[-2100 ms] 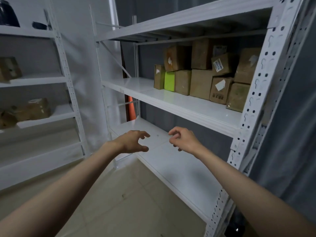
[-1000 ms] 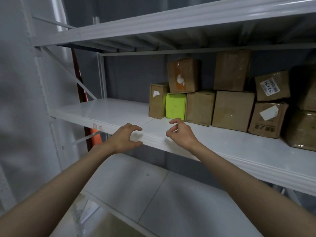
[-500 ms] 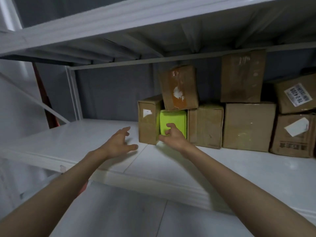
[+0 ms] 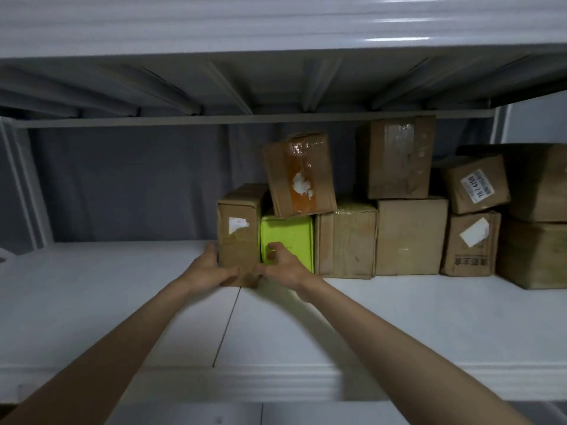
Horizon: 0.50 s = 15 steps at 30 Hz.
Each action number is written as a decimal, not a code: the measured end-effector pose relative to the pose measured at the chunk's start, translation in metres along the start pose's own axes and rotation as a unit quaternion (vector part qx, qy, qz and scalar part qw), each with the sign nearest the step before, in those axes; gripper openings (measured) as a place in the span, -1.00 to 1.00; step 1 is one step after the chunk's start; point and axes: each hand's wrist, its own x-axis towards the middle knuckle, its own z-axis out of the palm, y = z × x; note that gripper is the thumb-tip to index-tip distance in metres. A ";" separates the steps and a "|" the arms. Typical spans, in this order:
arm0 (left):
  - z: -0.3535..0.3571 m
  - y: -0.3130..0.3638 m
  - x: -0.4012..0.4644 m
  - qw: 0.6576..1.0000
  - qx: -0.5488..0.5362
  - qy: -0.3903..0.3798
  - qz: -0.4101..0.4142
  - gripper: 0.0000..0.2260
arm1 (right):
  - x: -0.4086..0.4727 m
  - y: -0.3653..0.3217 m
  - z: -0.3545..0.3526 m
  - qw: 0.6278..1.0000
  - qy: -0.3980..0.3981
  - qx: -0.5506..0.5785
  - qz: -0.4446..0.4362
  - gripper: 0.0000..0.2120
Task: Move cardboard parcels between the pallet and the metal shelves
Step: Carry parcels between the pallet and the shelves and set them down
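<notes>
A narrow upright cardboard parcel with a torn white label stands at the left end of a row on the white metal shelf. My left hand grips its lower left side, thumb across the front. My right hand holds its lower right corner, fingers curled in front of the bright green parcel beside it. A tilted parcel with orange tape rests on top of the green one and leans against the narrow parcel.
More brown parcels fill the shelf to the right, stacked two high: one plain box, a larger box, one with a barcode label. The upper shelf's underside hangs low overhead. A grey wall stands behind.
I have come closer to the shelf. Both hands reached forward from the shelf surface and closed on the narrow parcel's lower sides.
</notes>
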 end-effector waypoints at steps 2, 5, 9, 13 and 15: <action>0.000 -0.003 0.000 1.000 -0.017 -0.020 0.014 -0.32 | -0.001 -0.006 0.007 1.000 0.006 0.016 0.017 -0.18; -0.004 -0.004 -0.004 0.998 -0.033 -0.036 0.031 -0.39 | -0.004 -0.011 0.019 0.999 0.021 0.033 0.028 -0.26; -0.011 -0.007 -0.013 0.998 -0.037 -0.044 0.036 -0.41 | -0.010 -0.014 0.033 0.997 0.059 0.039 0.018 -0.36; -0.021 -0.004 -0.027 0.999 -0.006 -0.039 0.024 -0.34 | -0.022 -0.017 0.040 0.993 0.094 0.066 0.002 -0.41; -0.027 0.000 -0.039 0.999 0.021 -0.033 0.019 -0.35 | -0.030 -0.021 0.046 0.989 0.117 0.090 0.002 -0.43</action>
